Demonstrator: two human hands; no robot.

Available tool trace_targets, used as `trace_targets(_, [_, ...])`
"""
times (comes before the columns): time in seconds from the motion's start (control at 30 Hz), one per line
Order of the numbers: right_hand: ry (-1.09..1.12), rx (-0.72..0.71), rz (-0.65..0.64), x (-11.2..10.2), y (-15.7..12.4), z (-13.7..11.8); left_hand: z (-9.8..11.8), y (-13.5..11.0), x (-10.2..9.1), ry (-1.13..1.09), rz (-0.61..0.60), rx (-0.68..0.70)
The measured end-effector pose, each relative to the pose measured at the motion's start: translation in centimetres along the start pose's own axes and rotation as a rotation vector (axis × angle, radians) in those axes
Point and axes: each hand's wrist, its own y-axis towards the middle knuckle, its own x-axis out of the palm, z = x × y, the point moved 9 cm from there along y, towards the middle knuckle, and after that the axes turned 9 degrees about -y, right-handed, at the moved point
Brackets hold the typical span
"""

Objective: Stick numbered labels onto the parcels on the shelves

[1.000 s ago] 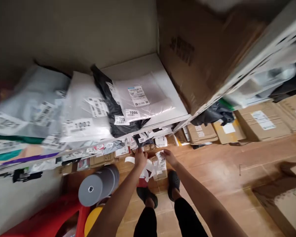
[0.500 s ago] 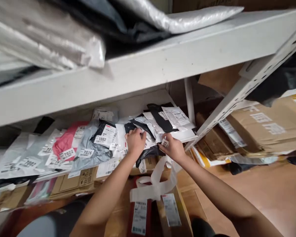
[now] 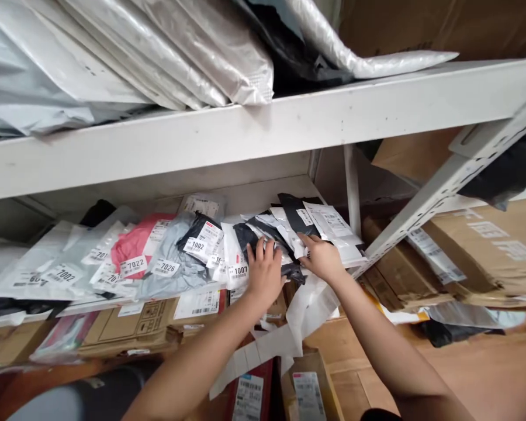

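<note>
Mailer pile [image 3: 289, 225] at the right end of the lower shelf [image 3: 267, 192], black and white bags overlapping, labels up, under both hands. Far left on that shelf, white bags [image 3: 39, 266], one marked 7002. Next a pink bag [image 3: 134, 242] labelled 7022, a grey bag [image 3: 175, 257] labelled 7026, a black bag [image 3: 197, 234] labelled 1002 and a white bag [image 3: 235, 257] labelled 1007, this last just left of the left hand [image 3: 263, 273]. Beneath them, under the shelf, flat brown cartons [image 3: 131, 324]. Left hand palm down on the pile, fingers spread flat across a dark bag, gripping nothing. Right hand [image 3: 323, 258] just beside it, fingers bent, fingertips on the pile near its front edge; pinching something or merely pressing, impossible to tell. Below both hands a white strip [image 3: 267, 351] of label backing, hanging loose in front of a red box [image 3: 249, 394] and a brown box [image 3: 309, 386]. Right of the pile a white post [image 3: 353, 187], then a slanted, perforated brace [image 3: 447, 181], then big boxes [image 3: 486, 251] with labels, low down. Overhead, across the whole width, the upper shelf [image 3: 333, 111], loaded with silver bags [image 3: 158, 52] and one dark one.
</note>
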Motion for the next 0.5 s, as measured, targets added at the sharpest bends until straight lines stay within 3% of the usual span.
trace_targets(0.27, [0.147, 0.063, -0.004, 0.5, 0.8, 0.8, -4.3, 2.3, -0.2, -0.06, -0.23, 0.152])
trace_targets(0.5, [0.385, 0.116, 0.031, 1.1, -0.2, -0.1, -5.7, 1.6, -1.8, 0.002, -0.262, 0.248])
